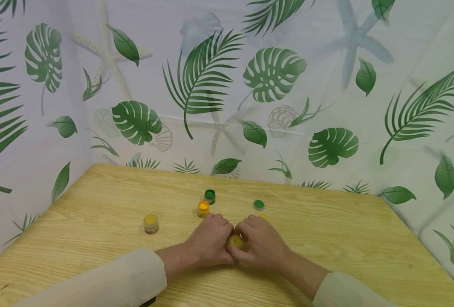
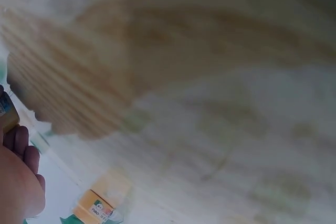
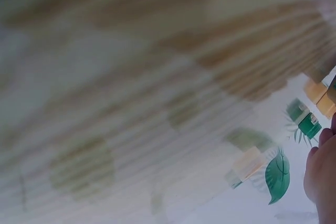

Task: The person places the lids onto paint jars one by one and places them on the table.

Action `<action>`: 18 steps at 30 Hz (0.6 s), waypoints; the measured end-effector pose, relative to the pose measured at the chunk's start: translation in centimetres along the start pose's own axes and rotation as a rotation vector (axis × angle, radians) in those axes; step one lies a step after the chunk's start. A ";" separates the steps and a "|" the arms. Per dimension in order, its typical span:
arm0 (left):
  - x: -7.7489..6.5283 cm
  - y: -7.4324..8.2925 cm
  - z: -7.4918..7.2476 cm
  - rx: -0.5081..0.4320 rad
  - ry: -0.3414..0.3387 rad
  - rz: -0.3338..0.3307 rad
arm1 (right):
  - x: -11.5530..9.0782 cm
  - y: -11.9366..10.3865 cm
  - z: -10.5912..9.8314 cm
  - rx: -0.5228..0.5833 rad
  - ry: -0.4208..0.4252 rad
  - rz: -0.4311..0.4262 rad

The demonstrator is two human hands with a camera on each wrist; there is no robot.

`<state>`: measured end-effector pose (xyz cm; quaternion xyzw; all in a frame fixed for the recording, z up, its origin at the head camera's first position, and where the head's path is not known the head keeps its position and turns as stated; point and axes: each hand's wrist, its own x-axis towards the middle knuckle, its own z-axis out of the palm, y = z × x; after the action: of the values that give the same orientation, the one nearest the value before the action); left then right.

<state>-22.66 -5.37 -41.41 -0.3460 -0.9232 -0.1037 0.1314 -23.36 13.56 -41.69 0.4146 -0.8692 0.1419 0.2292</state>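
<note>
In the head view, a small paint jar with a mustard-yellow top (image 1: 235, 241) sits between both hands near the middle of the wooden table. My left hand (image 1: 211, 242) grips the jar from its left side, the fingers hiding most of the body. My right hand (image 1: 264, 244) pinches around the top from the right, thumb in front and index finger behind. At the left edge of the left wrist view, the jar's label side (image 2: 7, 113) shows beyond the left hand (image 2: 21, 182). Only part of the right hand (image 3: 323, 177) enters the right wrist view.
Beyond the left hand stand an uncapped orange-yellow jar (image 1: 203, 209) and an uncapped green jar (image 1: 209, 196). A capped mustard jar (image 1: 151, 224) stands farther left. A green lid (image 1: 259, 204) lies behind the right hand, which partly covers a yellow lid (image 1: 263, 217). Leaf-print sheeting backs the table (image 1: 365, 238).
</note>
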 end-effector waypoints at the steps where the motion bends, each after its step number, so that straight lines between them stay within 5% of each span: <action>1: 0.0 0.0 0.0 -0.005 -0.001 -0.004 | 0.0 0.0 0.0 0.011 -0.002 0.004; 18: 0.1 0.0 0.0 0.023 -0.021 -0.014 | 0.0 0.2 -0.2 0.015 -0.043 0.005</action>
<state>-22.76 -5.33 -41.37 -0.3392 -0.9280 -0.0904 0.1247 -23.43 13.74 -41.54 0.4170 -0.8739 0.1400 0.2070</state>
